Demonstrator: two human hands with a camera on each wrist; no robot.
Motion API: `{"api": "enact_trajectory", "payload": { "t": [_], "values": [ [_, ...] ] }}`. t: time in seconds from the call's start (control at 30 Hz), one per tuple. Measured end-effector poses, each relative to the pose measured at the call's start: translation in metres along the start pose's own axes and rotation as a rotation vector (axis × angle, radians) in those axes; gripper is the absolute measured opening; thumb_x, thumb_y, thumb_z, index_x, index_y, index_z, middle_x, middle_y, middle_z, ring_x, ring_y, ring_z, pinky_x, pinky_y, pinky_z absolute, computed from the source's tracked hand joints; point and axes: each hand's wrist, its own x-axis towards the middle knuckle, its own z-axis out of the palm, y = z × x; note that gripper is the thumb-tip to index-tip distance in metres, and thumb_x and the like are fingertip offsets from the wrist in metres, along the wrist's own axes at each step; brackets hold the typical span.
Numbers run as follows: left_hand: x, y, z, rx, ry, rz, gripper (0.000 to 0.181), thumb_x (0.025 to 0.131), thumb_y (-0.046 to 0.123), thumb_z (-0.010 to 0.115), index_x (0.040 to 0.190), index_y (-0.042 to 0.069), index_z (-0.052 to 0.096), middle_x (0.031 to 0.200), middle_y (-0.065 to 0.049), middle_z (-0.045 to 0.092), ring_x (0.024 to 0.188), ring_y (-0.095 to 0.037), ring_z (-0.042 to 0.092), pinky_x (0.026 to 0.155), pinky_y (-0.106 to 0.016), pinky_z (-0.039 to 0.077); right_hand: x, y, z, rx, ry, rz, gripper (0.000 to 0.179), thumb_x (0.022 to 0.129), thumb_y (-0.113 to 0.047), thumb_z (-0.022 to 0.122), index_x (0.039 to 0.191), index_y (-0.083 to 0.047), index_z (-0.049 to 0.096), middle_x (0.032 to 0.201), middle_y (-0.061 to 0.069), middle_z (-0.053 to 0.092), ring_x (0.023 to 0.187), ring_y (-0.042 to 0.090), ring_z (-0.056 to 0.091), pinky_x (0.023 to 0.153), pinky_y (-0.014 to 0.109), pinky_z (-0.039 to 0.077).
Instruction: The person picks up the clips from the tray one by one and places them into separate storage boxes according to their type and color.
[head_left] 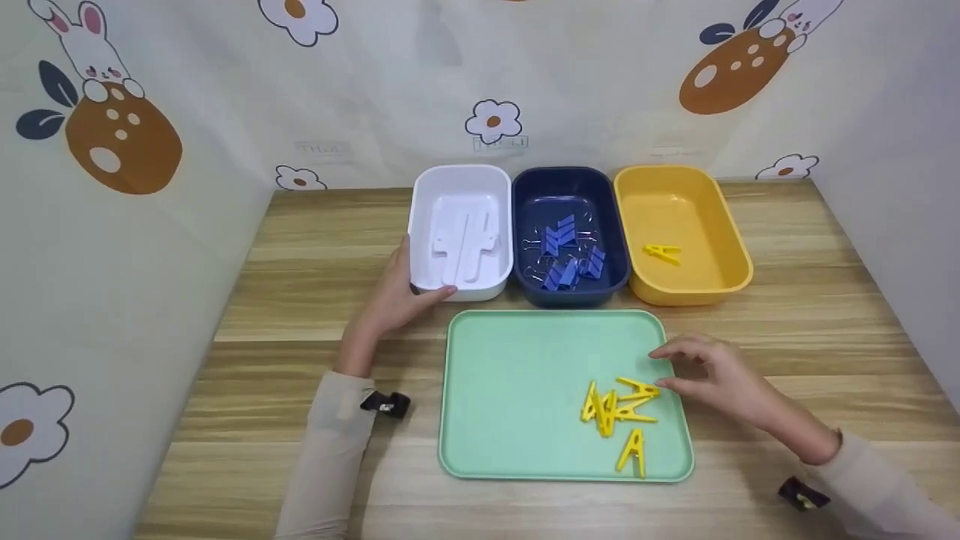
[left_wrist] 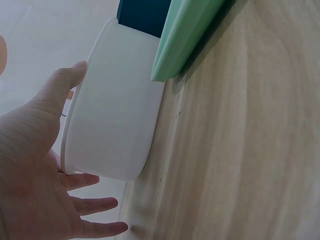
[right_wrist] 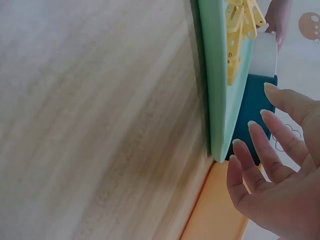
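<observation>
My left hand (head_left: pixel 395 296) rests at the near left corner of a white bin (head_left: pixel 461 178), thumb by the near rim and fingers along the side. In the left wrist view the fingers are extended. Long white flat plastic pieces (head_left: pixel 472 251) lie inside that bin. Over the right edge of a light green tray (head_left: pixel 517 390) hovers my right hand (head_left: pixel 720 375), thumb and forefinger apart with nothing between them. Just left of its fingertips, several yellow clothespins (head_left: pixel 606 412) lie in a loose pile on the tray. One more clothespin (head_left: pixel 634 452) lies nearer the tray's front edge.
A navy bin (head_left: pixel 570 298) with several blue binder clips (head_left: pixel 568 274) stands between the white bin and a yellow bin (head_left: pixel 694 225). One yellow clothespin (head_left: pixel 661 253) lies in the yellow bin. All stand on a wooden table (head_left: pixel 300 262) before a patterned backdrop (head_left: pixel 405 97).
</observation>
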Motion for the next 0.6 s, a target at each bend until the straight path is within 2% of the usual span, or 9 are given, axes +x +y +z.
{"api": "enact_trajectory", "payload": {
  "t": [0.2, 0.4, 0.6],
  "values": [
    [0.0, 0.0, 0.0, 0.019, 0.0, -0.01, 0.116, 0.086, 0.034, 0.089, 0.169, 0.005, 0.013, 0.169, -0.02, 0.031, 0.155, -0.036, 0.032, 0.13, -0.05, 0.023, -0.003, 0.003, 0.003, 0.018, -0.101, 0.045, 0.034, 0.085, -0.016, 0.088, 0.117, -0.008, 0.078, 0.117, 0.006, 0.075, 0.109, 0.02, 0.068, 0.096, 0.024, 0.056],
    [-0.001, 0.001, -0.001, 0.038, -0.001, -0.048, 0.118, 0.086, 0.035, 0.088, 0.169, 0.004, 0.011, 0.168, -0.021, 0.032, 0.153, -0.035, 0.034, 0.129, -0.049, 0.024, -0.003, 0.005, 0.008, -0.02, -0.108, 0.039, 0.032, 0.083, -0.015, 0.089, 0.113, -0.012, 0.08, 0.115, 0.002, 0.076, 0.11, 0.016, 0.065, 0.099, 0.028, 0.055],
    [-0.003, 0.002, -0.001, 0.055, -0.02, -0.095, 0.122, 0.087, 0.041, 0.087, 0.169, 0.003, 0.005, 0.171, -0.023, 0.025, 0.157, -0.035, 0.028, 0.13, -0.048, 0.022, -0.002, 0.007, 0.012, -0.051, -0.123, 0.021, 0.03, 0.082, -0.011, 0.089, 0.112, -0.013, 0.08, 0.111, -0.001, 0.076, 0.108, 0.016, 0.064, 0.099, 0.032, 0.054]
  ]
}}
